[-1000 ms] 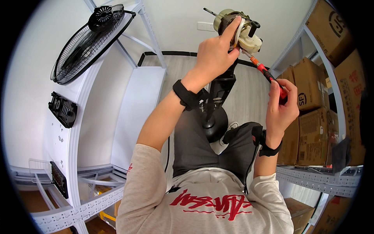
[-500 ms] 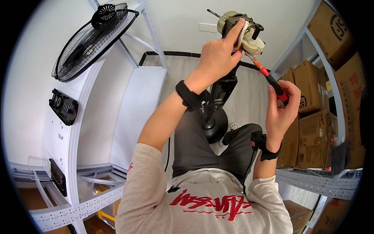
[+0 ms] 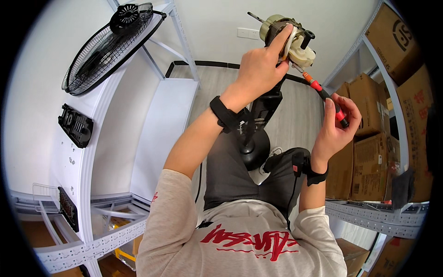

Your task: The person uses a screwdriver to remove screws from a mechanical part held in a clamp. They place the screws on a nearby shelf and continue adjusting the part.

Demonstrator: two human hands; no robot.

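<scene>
A bare fan motor [image 3: 275, 28] with a cream gearbox [image 3: 302, 51] sits atop the black fan stand [image 3: 267, 108]. Around the motor's near side my left hand [image 3: 265, 64] is closed, its index finger laid along the top beside a white cable [image 3: 289, 40]. My right hand [image 3: 334, 127] grips a red-and-black screwdriver [image 3: 326, 96] between thumb and fingers. The driver points up and left, and its tip meets the underside of the gearbox; the exact contact point is too small to make out.
On the white shelf at left lie a fan grille with blades [image 3: 108, 51], a black plastic cover [image 3: 75, 125], several small screws [image 3: 71, 160] and a black bit case [image 3: 68, 208]. Cardboard boxes [image 3: 369, 161] fill the right rack. The round fan base [image 3: 254, 150] stands between my legs.
My right hand has turned and shifted its fingers on the screwdriver, exposing more of the handle's end. The motor and my left hand have moved very slightly right.
</scene>
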